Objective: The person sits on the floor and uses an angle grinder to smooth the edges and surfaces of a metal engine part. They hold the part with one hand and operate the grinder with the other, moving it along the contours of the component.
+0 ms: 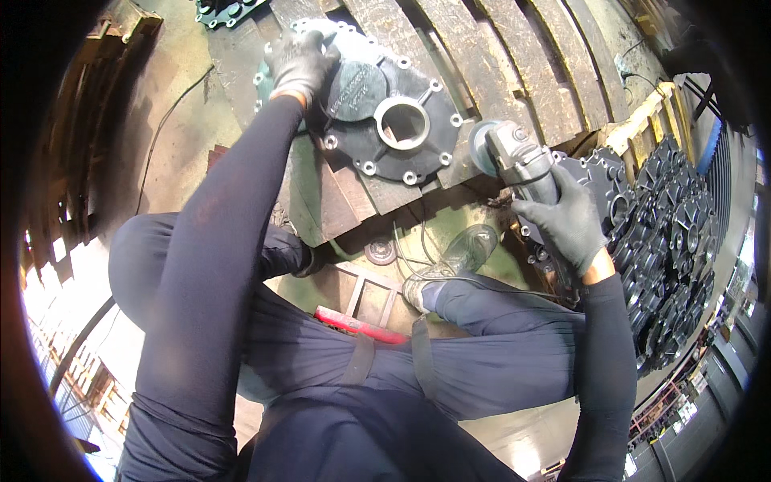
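Observation:
A dark, round-edged metal housing cover [419,87] with a large bored hole and bolt bosses around its rim lies on a wooden pallet. My left hand [300,66], in a grey glove, is closed at the cover's upper left part; its fingertips are partly hidden. To the right of the cover, my right hand [567,213] grips an angle grinder [526,165] by its body. The grinder's disc [483,149] faces the cover's right rim, with a small gap between them.
Wooden slats [514,72] with gaps form the pallet top. Dark castings [662,241] are piled at the right. A cable [482,281] runs near my boot [472,247]. A loose disc [381,251] lies on the floor, beside a red-edged metal frame [361,325] below me.

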Motion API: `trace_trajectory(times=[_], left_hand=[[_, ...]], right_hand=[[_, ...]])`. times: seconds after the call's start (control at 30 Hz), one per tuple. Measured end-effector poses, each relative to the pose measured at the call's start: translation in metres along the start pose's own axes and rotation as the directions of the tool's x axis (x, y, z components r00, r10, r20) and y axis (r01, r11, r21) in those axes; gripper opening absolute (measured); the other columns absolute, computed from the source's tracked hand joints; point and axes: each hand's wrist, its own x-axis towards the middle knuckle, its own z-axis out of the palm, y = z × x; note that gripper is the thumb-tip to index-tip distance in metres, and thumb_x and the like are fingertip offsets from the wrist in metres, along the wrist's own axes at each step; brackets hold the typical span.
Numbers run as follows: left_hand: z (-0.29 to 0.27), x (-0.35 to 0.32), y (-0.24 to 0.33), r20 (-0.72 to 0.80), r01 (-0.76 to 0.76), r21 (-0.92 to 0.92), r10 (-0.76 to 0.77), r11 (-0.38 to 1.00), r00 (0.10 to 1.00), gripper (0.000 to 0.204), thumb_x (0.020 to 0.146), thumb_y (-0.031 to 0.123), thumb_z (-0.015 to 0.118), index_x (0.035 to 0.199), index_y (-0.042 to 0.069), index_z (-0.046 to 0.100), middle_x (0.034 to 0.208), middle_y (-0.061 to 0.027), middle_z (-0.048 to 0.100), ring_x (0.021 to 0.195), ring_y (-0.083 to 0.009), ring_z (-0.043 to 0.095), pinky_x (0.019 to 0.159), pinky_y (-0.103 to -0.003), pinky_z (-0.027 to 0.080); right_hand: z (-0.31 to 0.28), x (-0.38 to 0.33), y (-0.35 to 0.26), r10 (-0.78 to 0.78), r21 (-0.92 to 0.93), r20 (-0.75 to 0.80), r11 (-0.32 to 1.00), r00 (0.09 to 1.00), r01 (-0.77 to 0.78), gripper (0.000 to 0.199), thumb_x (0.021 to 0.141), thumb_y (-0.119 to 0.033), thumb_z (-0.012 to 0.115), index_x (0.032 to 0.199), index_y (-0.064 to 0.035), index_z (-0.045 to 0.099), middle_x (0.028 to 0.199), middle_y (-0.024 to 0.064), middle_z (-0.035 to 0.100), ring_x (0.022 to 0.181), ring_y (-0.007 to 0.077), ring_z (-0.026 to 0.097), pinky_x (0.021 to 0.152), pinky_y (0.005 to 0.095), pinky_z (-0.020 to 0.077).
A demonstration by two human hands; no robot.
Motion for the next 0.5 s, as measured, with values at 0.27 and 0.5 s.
trace_trajectory(times=[0.27, 0.5], left_hand=[[0.027, 0.007, 0.002, -0.127, 0.0, -0.004, -0.001, 1.0, 0.992, 0.047, 0.096, 0.06, 0.073, 0.129, 0.029, 0.086, 0.135, -0.0217, 0.075, 0.129, -0.0446, 0.069, 0.11, -0.059, 0.054], [0.036, 0.011, -0.013, -0.255, -0.098, 0.048, 0.107, 0.994, 0.961, 0.051, 0.095, 0.061, 0.07, 0.127, 0.025, 0.087, 0.124, -0.0249, 0.078, 0.12, -0.0444, 0.074, 0.105, -0.057, 0.057]], right_hand=[[0.03, -0.013, 0.006, 0.005, -0.248, 0.075, 0.969, 0.997, 0.014, 0.078, 0.081, -0.043, 0.097, 0.145, -0.0078, 0.069, 0.121, 0.0214, 0.082, 0.115, 0.0416, 0.079, 0.1, 0.0491, 0.0609], [0.039, -0.004, 0.007, -0.002, -0.342, 0.105, 0.939, 0.995, 0.038, 0.076, 0.082, -0.05, 0.095, 0.141, -0.0086, 0.07, 0.119, 0.0212, 0.082, 0.113, 0.0428, 0.078, 0.098, 0.0521, 0.0602]])
